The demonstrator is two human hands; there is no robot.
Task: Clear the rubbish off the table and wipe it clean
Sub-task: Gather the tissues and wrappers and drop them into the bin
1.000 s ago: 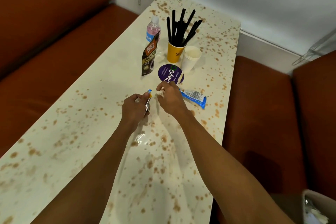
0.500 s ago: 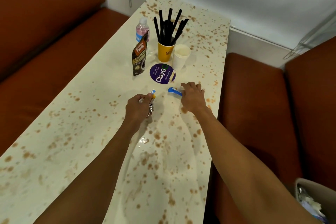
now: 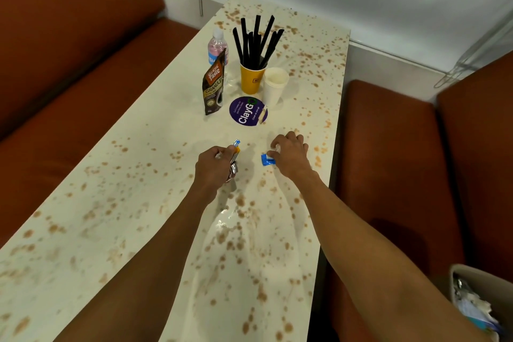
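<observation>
your left grip (image 3: 215, 166) clutches crumpled wrappers (image 3: 235, 147) | your right grip (image 3: 291, 154) pinches a blue wrapper (image 3: 267, 160) near the tabletop (image 3: 138, 175) right edge

The left hand (image 3: 212, 168) and the right hand (image 3: 291, 157) are showing bare; the left forearm (image 3: 155, 258) and the right forearm (image 3: 369, 244) are showing bare as well, uncovered from wrist to the lower edge of the view; both are looking lean, and are widening toward that edge; a soft sheen is lying along the right forearm; knuckles are standing out as small ridges on the right hand.
</observation>
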